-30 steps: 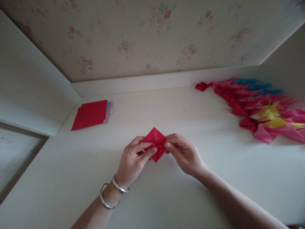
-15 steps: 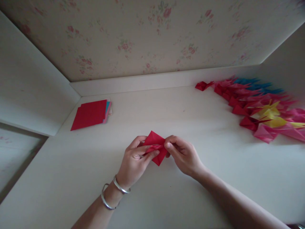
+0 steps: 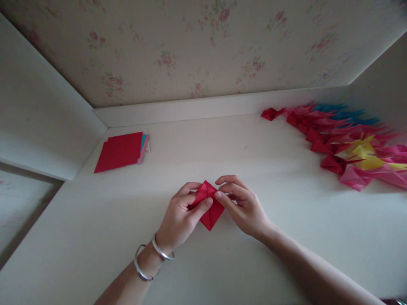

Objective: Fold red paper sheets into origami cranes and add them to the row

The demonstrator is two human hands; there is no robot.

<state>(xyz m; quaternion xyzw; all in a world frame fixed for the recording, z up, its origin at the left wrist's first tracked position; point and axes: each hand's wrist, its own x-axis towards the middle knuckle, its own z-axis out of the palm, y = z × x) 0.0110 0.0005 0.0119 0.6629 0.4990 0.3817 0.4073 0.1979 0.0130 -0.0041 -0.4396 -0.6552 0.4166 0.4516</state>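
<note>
A folded red origami paper [image 3: 212, 215], diamond-shaped with crease lines, is held between my hands over the white table. My left hand [image 3: 182, 208] grips its left side, thumb lying across the front and fingers behind. At the upper right edge, the thumb of my right hand [image 3: 240, 203] presses on the paper; its index finger is lifted off, and the other fingertips are partly hidden behind the thumb. Two silver bangles [image 3: 162, 248] circle my left wrist.
A stack of paper squares [image 3: 121, 150], red on top with blue and pink edges showing, lies at the back left. Several folded paper cranes [image 3: 330, 165] in red, pink, yellow and blue crowd the right side. A low white ledge [image 3: 190, 109] runs along the flowered wall.
The raised flap across the middle of the red paper now lies flat, leaving a plain diamond. The paper has shifted slightly toward me, and my right index finger has lifted.
</note>
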